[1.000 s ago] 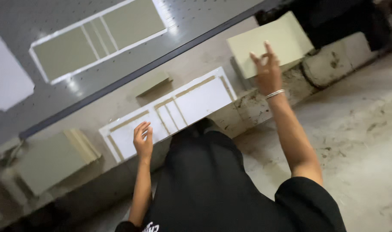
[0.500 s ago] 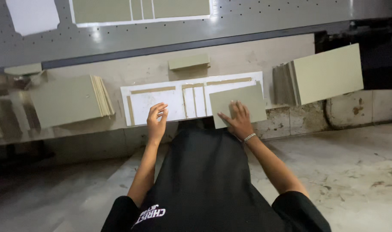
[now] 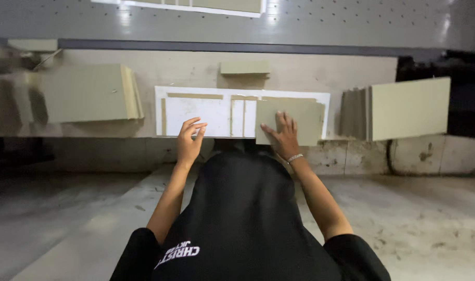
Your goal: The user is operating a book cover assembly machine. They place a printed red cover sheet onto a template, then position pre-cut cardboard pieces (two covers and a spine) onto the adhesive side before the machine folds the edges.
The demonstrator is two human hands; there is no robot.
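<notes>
A white rectangular frame with olive strips (image 3: 195, 110) lies on the beige workbench (image 3: 185, 70) in front of me. An olive-green board (image 3: 302, 117) sits on the frame's right part. My right hand (image 3: 282, 134), with a bracelet on the wrist, lies flat on that board, fingers spread. My left hand (image 3: 189, 138) hovers at the frame's near edge, fingers curled and apart, holding nothing. My black top fills the lower middle of the view.
A stack of olive boards (image 3: 89, 93) lies at the left, and another stack (image 3: 404, 108) overhangs the bench at the right. A small olive piece (image 3: 244, 67) rests behind the frame. A grey perforated table (image 3: 326, 23) runs along the back. Concrete floor lies below.
My right hand came from the right stack with one olive board and laid it on the frame's right part. My left hand stayed at the frame's near edge.
</notes>
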